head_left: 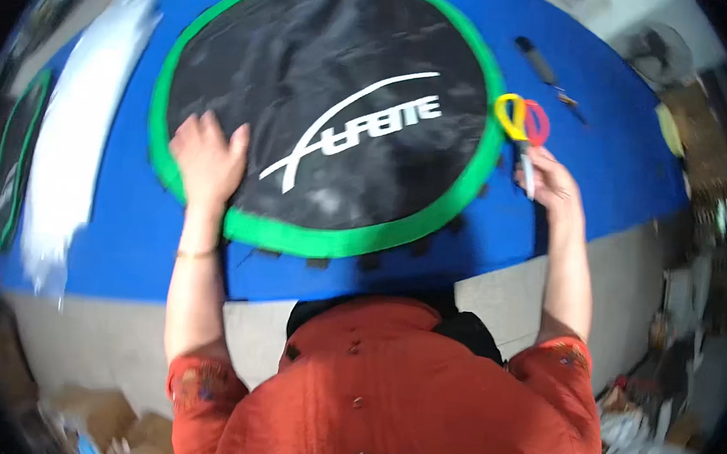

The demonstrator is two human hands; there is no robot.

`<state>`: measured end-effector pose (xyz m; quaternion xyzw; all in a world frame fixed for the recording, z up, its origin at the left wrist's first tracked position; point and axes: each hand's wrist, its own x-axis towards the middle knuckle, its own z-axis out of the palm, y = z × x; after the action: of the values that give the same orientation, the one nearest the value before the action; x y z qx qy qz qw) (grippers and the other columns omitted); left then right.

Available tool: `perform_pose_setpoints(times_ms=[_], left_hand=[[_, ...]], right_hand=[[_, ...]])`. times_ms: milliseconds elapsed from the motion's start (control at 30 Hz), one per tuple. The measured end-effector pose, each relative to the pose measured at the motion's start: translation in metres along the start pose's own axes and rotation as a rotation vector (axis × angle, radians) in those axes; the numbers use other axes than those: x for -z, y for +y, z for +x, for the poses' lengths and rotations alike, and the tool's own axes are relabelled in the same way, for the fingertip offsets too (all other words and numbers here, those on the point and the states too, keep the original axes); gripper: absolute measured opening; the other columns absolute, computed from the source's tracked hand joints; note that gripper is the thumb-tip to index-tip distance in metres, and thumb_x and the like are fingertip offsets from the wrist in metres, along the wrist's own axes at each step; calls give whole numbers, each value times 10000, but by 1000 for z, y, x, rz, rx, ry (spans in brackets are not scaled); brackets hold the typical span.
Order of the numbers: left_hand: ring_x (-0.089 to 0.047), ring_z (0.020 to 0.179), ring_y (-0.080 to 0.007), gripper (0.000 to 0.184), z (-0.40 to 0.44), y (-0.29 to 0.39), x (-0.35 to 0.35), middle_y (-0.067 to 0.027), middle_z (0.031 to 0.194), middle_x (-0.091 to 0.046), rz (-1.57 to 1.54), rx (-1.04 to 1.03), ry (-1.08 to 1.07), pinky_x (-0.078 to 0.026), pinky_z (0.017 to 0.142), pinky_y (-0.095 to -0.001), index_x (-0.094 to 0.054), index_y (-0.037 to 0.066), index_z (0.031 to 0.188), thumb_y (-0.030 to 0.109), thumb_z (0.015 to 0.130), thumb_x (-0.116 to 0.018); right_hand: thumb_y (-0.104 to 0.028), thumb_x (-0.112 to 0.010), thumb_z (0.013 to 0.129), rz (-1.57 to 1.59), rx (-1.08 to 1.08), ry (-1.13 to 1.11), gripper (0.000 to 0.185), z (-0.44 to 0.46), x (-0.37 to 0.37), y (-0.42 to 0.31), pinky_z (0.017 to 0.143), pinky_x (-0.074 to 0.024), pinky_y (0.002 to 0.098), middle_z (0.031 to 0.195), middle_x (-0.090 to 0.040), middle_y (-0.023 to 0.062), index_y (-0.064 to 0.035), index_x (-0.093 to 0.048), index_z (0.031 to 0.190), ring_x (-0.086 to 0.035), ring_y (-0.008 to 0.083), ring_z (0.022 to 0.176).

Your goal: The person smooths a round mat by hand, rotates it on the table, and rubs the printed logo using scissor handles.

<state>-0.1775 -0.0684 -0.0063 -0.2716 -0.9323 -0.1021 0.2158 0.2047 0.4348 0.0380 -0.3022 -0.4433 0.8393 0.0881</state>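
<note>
A large round black fabric piece (308,60) with a green border and white lettering lies flat in front of me. My left hand (205,156) rests on its left part near the green edge, fingers spread and pressing on the black fabric. To the right of the piece, my right hand (548,180) grips a pair of scissors (516,132) by the blade end. Their yellow and red handle loops point away from me. Small dark tabs stick out from under the green border along the near side.
Everything lies on a blue-covered table (580,184). A stack of white plastic sheets (76,136) is at the left, with another green-edged black piece (17,161) beyond it. A dark-handled tool (537,61) lies at the far right. A fan (659,54) stands behind the table.
</note>
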Motion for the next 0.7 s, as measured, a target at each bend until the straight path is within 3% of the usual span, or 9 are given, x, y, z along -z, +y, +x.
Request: perform_pose_setpoints(times_ms=[33,100,167,200,333,533,700], left_hand=[[-570,1285,-480,708,0,3,4,-303,1351,-622,6,24,-30,-412,1104,-616,-629,-49,1365,546,982,-668],[-496,1430,-498,776,-1,7,8,-321,1528,-539,62,97,-150,-367,1176,-644,-568,-54,1473,577,1024,-616],[-456,1477,-511,819,-10,4,-9,-343,1562,-511,101,95,-38,-322,1228,-651,-531,-64,1513,601,1037,-584],[-423,1510,-516,843,-8,5,-5,-357,1586,-487,75,113,-95,-285,1262,-650,-504,-62,1542,618,1046,-561],[-417,1514,-521,844,-9,7,-4,-363,1599,-474,59,121,-88,-284,1264,-652,-497,-62,1549,617,1051,-554],[-402,1525,-525,863,-11,6,-2,-366,1608,-463,32,127,-81,-281,1271,-647,-510,-67,1544,636,1045,-555],[-381,1539,-532,919,-11,5,1,-376,1617,-448,2,129,-91,-258,1283,-645,-500,-70,1555,679,1025,-556]], right_hand=[[-101,-713,1041,-18,62,100,322,-2,-19,1,739,-629,425,1002,-725,71,-30,-630,1343,-727,226,836],[-83,-694,1054,38,101,-33,350,0,-39,-1,782,-641,416,1082,-730,85,-44,-611,1391,-741,232,889],[-86,-675,1066,33,143,-51,366,7,-63,-3,817,-655,419,1139,-742,116,-50,-591,1421,-762,256,963],[-88,-660,1077,25,159,-14,378,1,-100,-4,821,-664,417,1202,-746,165,-48,-568,1441,-775,278,1014],[-90,-648,1084,-135,155,-168,386,35,-142,5,776,-667,381,1178,-760,200,-42,-537,1450,-789,267,952],[-253,-697,1067,-359,60,-284,322,63,-245,62,770,-608,340,1060,-757,121,-44,-609,1296,-756,211,878],[-222,-656,1064,-418,-156,-291,289,59,-306,101,680,-605,322,1020,-745,138,-5,-579,1239,-742,203,816]])
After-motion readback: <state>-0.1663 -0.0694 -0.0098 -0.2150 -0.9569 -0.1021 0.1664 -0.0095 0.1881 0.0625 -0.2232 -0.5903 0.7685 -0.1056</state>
